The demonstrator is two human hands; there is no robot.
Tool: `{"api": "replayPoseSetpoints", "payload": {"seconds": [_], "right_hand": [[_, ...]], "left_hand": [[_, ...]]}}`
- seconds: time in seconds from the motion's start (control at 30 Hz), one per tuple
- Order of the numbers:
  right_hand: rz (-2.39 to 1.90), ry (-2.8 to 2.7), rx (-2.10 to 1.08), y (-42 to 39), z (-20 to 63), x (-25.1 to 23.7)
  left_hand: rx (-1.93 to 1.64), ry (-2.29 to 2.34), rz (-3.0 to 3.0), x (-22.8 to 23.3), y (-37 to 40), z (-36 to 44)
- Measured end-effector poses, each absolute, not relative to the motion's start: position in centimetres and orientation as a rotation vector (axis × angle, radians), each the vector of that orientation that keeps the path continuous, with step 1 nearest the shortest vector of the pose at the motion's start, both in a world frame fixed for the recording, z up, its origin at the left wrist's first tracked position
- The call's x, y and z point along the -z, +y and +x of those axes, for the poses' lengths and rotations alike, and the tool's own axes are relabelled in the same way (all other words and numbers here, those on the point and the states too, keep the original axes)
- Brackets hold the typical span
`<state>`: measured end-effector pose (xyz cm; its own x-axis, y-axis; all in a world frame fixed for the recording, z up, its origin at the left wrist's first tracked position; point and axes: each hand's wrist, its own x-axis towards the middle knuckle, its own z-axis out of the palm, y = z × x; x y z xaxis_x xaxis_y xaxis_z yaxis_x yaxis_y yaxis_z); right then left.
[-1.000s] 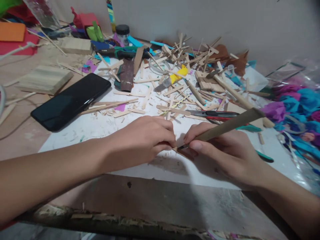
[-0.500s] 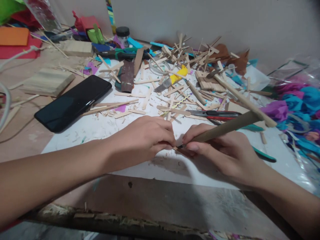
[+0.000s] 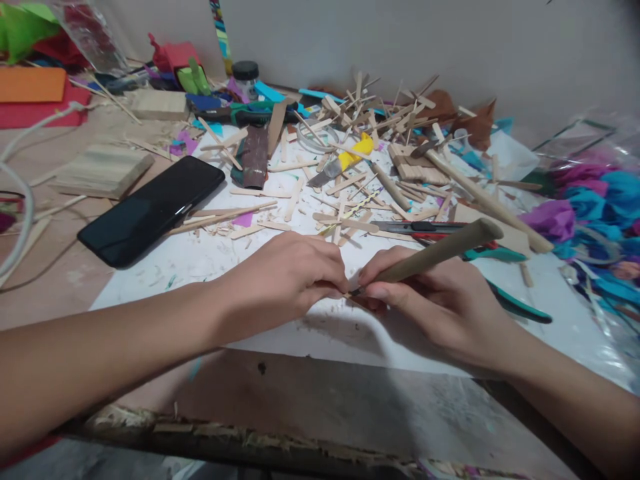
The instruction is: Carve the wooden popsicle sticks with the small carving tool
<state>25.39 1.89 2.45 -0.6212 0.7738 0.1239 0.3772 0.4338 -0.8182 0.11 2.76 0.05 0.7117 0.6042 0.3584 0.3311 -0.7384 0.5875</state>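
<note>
My right hand (image 3: 440,300) grips a knife with a long brown wooden handle (image 3: 435,248) near its blade end; the dark tip points left, down at the white sheet (image 3: 210,257). My left hand (image 3: 287,277) is curled with its fingertips pinching a small wooden stick piece (image 3: 350,298) on the sheet, right against the knife tip. Most of that piece is hidden under my fingers. Both hands touch at the fingertips.
A black phone (image 3: 153,209) lies to the left on the sheet's edge. Behind my hands lie many loose craft sticks (image 3: 350,180), a red cutter (image 3: 425,230), green-handled pliers (image 3: 515,303) and a yellow knife (image 3: 345,160). Wooden blocks (image 3: 103,170) sit at the left, coloured paper flowers (image 3: 590,213) at the right.
The knife handle has dropped and swung a little toward me and left. My hands stay pressed together at the same spot; the view has shifted slightly.
</note>
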Motion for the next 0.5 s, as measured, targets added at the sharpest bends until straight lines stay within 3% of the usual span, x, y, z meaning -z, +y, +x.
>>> {"api": "replayPoseSetpoints", "payload": {"seconds": [0.23,0.5], "right_hand": [[-0.962,-2.138,-1.157,2.1,25.4,-1.9],[-0.958,-1.487,-1.750,3.0,25.2,-1.4]], "left_hand": [[-0.738,0.714,2.390,0.0,2.7,0.0],[-0.816,0.743,2.322,-0.8,2.0,0.8]]}}
